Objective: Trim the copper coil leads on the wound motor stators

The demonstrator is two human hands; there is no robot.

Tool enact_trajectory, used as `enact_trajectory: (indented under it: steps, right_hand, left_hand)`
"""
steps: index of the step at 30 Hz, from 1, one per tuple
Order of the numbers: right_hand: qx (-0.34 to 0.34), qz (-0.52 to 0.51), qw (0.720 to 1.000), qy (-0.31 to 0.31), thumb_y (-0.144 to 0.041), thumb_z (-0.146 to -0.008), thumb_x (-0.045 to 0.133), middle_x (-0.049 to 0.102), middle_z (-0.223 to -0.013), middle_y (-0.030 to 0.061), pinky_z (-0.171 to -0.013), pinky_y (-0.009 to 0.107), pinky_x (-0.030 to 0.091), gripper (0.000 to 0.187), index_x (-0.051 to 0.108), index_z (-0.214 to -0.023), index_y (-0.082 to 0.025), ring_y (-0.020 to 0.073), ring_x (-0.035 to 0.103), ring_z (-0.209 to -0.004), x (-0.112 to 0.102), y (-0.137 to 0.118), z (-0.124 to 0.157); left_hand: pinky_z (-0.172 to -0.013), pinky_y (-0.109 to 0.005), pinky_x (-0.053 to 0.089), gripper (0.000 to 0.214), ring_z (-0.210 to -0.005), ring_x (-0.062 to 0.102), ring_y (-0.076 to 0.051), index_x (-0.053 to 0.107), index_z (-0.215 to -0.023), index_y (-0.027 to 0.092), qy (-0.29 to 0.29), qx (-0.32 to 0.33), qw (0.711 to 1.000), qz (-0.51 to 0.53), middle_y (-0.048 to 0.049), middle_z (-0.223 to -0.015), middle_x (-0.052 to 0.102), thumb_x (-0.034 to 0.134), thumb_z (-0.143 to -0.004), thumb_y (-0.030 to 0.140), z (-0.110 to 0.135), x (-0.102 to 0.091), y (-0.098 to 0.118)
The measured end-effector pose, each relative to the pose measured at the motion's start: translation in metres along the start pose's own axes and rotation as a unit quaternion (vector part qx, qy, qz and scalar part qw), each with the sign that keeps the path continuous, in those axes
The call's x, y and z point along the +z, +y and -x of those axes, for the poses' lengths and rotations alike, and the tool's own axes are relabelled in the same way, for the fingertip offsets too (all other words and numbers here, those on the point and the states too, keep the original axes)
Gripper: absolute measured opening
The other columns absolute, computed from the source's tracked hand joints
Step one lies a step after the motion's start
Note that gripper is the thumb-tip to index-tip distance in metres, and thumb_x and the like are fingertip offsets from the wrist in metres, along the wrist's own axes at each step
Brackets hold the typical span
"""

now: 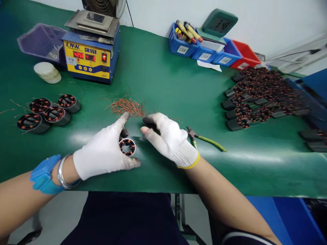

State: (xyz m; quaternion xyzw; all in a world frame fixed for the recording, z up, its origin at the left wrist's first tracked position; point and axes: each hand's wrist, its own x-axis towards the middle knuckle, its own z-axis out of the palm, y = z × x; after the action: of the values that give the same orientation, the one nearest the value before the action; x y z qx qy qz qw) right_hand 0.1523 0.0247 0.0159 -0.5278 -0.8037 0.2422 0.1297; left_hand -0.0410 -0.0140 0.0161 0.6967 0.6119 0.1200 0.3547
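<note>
My left hand [103,149], in a white glove with dark fingertips, is around a small motor stator [127,147] with copper windings inside a grey ring. Its thumb runs along the near side, a darkened fingertip is at the far side, and the index finger sticks out. To the right, my right hand [167,134], also gloved, has its thumb and index finger apart, with nothing visible between them; the thumb tip is bare. Just beyond both hands lies a heap of cut copper wire ends [127,106]. Green-handled cutting pliers [204,139] lie beside my right wrist.
Several wound stators [55,114] stand at left, and many more [255,95] at right. Behind are a blue and yellow CM558 unit [88,61], a purple bin [38,44], a white round block [47,72], blue bins [182,47], a red bin [245,56] and a digital clock [219,23].
</note>
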Motion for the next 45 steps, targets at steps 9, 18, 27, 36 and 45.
enact_trajectory:
  steps: [9, 18, 27, 36, 45]
  right_hand:
    - [0.005, 0.032, 0.998, -0.048, -0.032, -0.088, 0.053, 0.069, -0.090, 0.0050, -0.062, 0.026, 0.035, 0.020, 0.067, -0.090, -0.019, 0.0178, 0.061, -0.078, 0.011, -0.001, -0.008]
    - [-0.058, -0.117, 0.986, -0.106, -0.038, -0.083, 0.064, 0.067, -0.096, 0.0010, -0.066, 0.023, 0.037, 0.021, 0.069, -0.095, -0.021, 0.0136, 0.061, -0.085, 0.008, -0.017, -0.006]
    - [0.015, 0.023, 1.000, -0.002, -0.030, -0.084, 0.055, 0.067, -0.082, 0.0017, -0.056, 0.027, 0.026, 0.014, 0.066, -0.083, -0.022, 0.0162, 0.057, -0.073, 0.009, -0.015, 0.019]
    - [0.046, 0.071, 0.996, -0.015, -0.034, -0.087, 0.050, 0.069, -0.085, 0.0023, -0.054, 0.028, 0.025, 0.017, 0.062, -0.084, -0.023, 0.0188, 0.060, -0.073, 0.015, -0.014, 0.013]
    - [-0.057, 0.148, 0.983, 0.092, -0.046, -0.091, 0.048, 0.064, -0.117, 0.0147, -0.067, 0.033, 0.048, 0.042, 0.062, -0.117, -0.016, 0.0238, 0.065, -0.085, -0.008, -0.002, 0.025]
  left_hand:
    - [-0.071, -0.037, 0.055, 0.115, -0.081, 0.068, -0.025, 0.002, -0.153, 0.023, -0.040, 0.002, 0.999, 0.026, -0.0043, -0.097, 0.069, 0.072, -0.063, 0.038, -0.001, -0.001, -0.003]
    - [-0.079, -0.039, 0.057, 0.114, -0.101, 0.067, -0.030, 0.001, -0.152, 0.023, -0.038, 0.002, 0.995, 0.093, -0.0121, -0.124, 0.063, 0.072, -0.063, 0.034, -0.001, -0.002, -0.006]
    - [-0.073, -0.036, 0.055, 0.104, -0.084, 0.069, -0.025, 0.010, -0.153, 0.022, -0.028, 0.053, 0.998, 0.025, -0.0057, -0.102, 0.071, 0.068, -0.068, 0.036, -0.001, -0.004, -0.005]
    - [-0.077, -0.035, 0.054, 0.101, -0.089, 0.068, -0.024, 0.013, -0.153, 0.023, -0.058, 0.061, 0.996, -0.001, -0.0038, -0.106, 0.071, 0.065, -0.067, 0.031, -0.002, -0.011, -0.002]
    - [-0.077, -0.030, 0.053, 0.104, -0.088, 0.068, -0.022, 0.013, -0.153, 0.019, -0.069, 0.071, 0.995, -0.005, -0.0036, -0.105, 0.070, 0.068, -0.066, 0.031, -0.004, -0.013, -0.004]
